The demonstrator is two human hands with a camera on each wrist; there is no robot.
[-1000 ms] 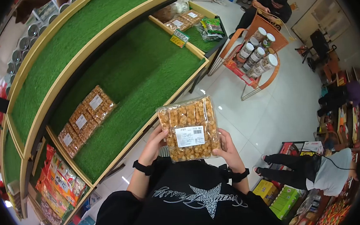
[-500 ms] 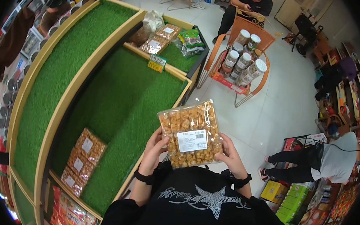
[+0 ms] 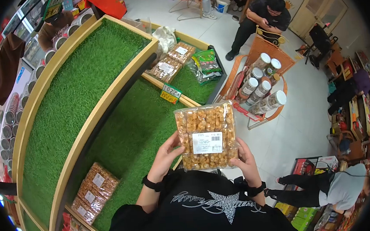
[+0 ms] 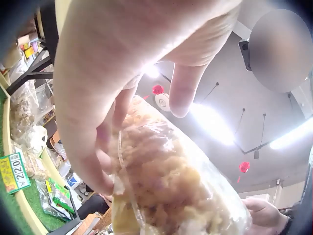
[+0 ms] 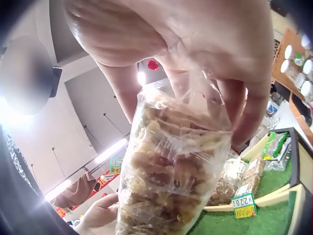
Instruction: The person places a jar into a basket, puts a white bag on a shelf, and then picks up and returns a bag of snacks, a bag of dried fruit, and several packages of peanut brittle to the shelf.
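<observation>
A clear-wrapped pack of golden puffed snack blocks (image 3: 206, 135) with a white barcode label is held upright before the chest in the head view. My left hand (image 3: 165, 157) grips its left edge, thumb on the front face. On the right edge, my right hand (image 3: 246, 163) grips it with the thumb near the lower corner. In the left wrist view the pack (image 4: 166, 181) hangs under the left hand (image 4: 122, 63), fingers on one side and thumb on the other. The right wrist view shows the right hand (image 5: 181, 49) around the wrapper (image 5: 166, 166).
A display stand with green turf (image 3: 129, 128) and wooden edges holds several similar packs (image 3: 96, 190) at lower left, more packs (image 3: 166, 68) and green bags (image 3: 207, 61) behind a price tag (image 3: 170, 93). Lidded jars (image 3: 261, 85) stand on a chair; a seated person (image 3: 268, 15) is beyond.
The head view has shifted, so the stand and chair appear in different places. The pack sits slightly further right in the picture, and both hands still grip it.
</observation>
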